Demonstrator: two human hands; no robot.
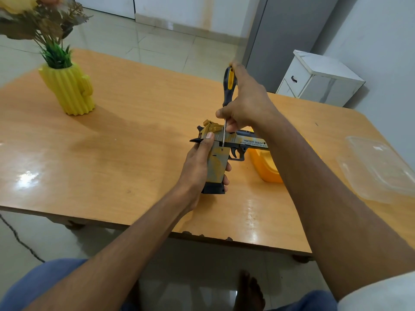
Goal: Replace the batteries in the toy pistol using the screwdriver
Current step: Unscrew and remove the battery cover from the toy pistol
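Knees in blue cloth (45,286) and a bare foot (248,290): lowest in view, on the tiled floor, below the table edge.

Left hand (197,167): fingers curled round the grip of the toy pistol (219,158), thumb laid straight up along the rear of the slide, fingertips showing past the grip's right side.

Toy pistol: tan and black, held just above the wooden table (134,131), grip toward the camera, barrel pointing right beneath the right forearm. Lettering "DESERT EAGLE" on the slide.

Right hand (247,104): above the pistol, fingers closed round the screwdriver (228,86); thumb and curled fingers pinch near the base of the handle and the shaft.

Screwdriver: black and yellow handle uppermost, thin metal shaft running down from the right fingers, tip touching the pistol's frame just right of the left thumb.

Orange container (267,167): on the table, right of the left fingers, partly hidden by the right forearm.

Clear plastic lid (377,169): far right, well apart from both hands.

Yellow cactus-shaped vase (69,88) with flowers: far left, well apart from the left fingers.

White cabinet (318,79): beyond the table, behind the right hand.
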